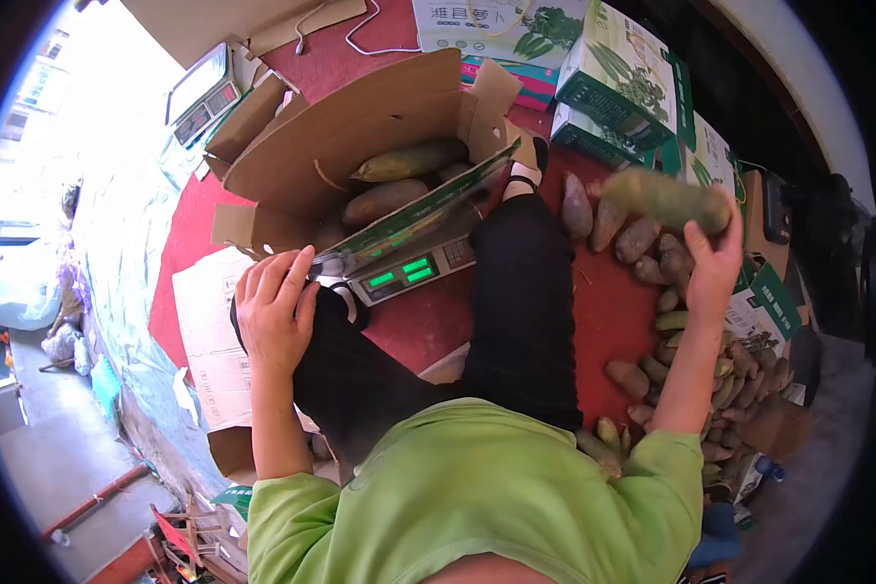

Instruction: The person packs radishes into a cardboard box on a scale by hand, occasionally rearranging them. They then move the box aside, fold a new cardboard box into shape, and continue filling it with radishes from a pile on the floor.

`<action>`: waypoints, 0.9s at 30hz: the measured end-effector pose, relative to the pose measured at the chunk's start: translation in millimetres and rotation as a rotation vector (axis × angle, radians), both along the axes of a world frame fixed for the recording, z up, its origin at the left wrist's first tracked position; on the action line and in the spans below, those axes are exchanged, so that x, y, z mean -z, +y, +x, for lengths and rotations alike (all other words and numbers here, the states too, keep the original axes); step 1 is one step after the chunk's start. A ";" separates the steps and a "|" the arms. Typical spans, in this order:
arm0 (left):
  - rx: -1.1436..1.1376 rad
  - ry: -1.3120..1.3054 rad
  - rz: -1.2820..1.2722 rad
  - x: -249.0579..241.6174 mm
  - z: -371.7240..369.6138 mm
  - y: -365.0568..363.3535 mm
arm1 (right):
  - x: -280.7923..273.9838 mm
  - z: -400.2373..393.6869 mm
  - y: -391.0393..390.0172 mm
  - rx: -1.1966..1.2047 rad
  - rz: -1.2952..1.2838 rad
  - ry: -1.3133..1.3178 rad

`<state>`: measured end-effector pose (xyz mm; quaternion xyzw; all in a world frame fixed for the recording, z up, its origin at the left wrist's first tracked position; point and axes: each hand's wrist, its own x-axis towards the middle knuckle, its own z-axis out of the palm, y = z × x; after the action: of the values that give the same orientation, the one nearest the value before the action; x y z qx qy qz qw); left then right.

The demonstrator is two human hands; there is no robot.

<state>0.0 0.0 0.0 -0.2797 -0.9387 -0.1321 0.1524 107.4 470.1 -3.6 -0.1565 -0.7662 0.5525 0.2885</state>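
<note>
My right hand (715, 258) grips a long green radish (657, 198) by its right end, held up over the red cloth; the radish is slightly blurred. My left hand (277, 310) lies with its fingers stretched out by my knee, at the lower left corner of an open cardboard box (360, 117). Inside the box are a green radish (414, 159) and a browner radish (384, 201), with more partly hidden behind the front flap. Beneath the box shows a digital scale (414, 273) with lit green numbers.
Loose radishes (638, 240) lie on the red cloth (608, 311) to the right, beside a large heap (740, 389). Printed cartons (618, 83) stand at the back right. A second scale (204, 97) is at the upper left, near a white cable (360, 44).
</note>
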 end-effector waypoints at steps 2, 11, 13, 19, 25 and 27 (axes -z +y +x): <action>0.022 -0.003 0.023 0.8 8.6 11.4 | -42.0 -24.1 -17.3 -0.080 -0.044 0.211; 0.020 0.020 0.033 -3.9 -7.6 -7.1 | -57.2 -159.5 -164.6 -0.564 -0.328 0.208; 0.014 0.024 0.022 -1.6 -5.9 -6.4 | -32.4 -179.1 -185.0 -0.622 -0.188 0.111; 0.031 -0.037 0.009 2.9 -1.9 -10.0 | -16.9 -179.6 -154.1 -0.325 0.505 0.220; 0.002 0.015 -0.033 4.6 0.0 -3.7 | 21.9 -171.0 -82.7 -0.167 0.154 -0.056; 0.013 0.015 -0.040 5.6 -0.7 -3.0 | 47.7 -168.4 -71.1 -0.177 0.129 -0.119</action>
<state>-0.7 -3.0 -5.6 -0.2896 -0.9382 -0.1121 0.1528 -61.0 399.0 -51.4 -0.1022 -0.8266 0.5152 0.2021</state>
